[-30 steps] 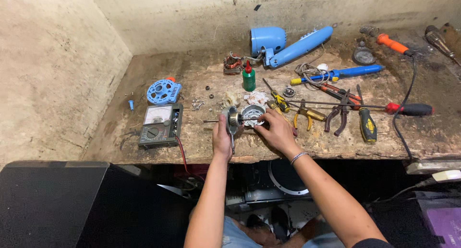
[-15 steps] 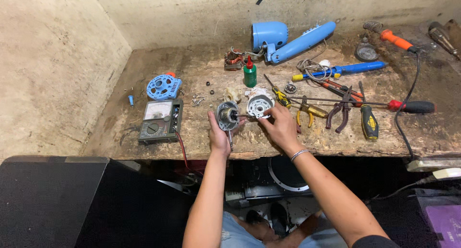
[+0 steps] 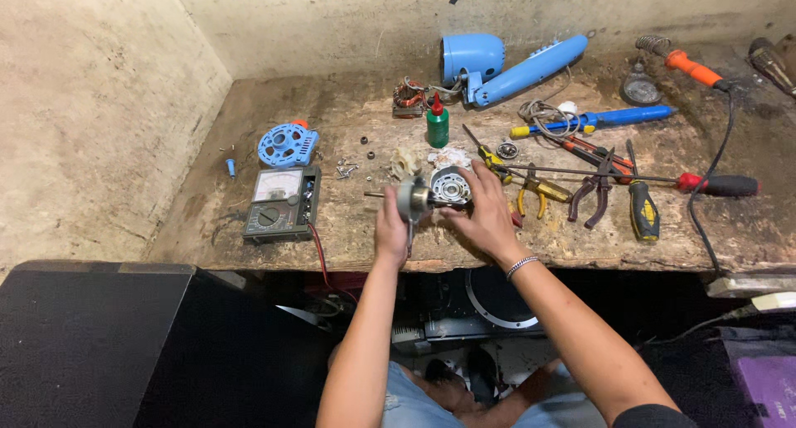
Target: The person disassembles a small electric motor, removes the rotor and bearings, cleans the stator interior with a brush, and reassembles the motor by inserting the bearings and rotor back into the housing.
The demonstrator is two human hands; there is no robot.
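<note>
Just two hands [image 3: 390, 229] [image 3: 483, 215], one motor [image 3: 431, 196].

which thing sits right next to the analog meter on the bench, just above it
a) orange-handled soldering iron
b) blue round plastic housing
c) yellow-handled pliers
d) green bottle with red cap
b: the blue round plastic housing lies directly above the analog meter at the left of the bench, while the bottle, soldering iron and pliers lie further right.
</note>
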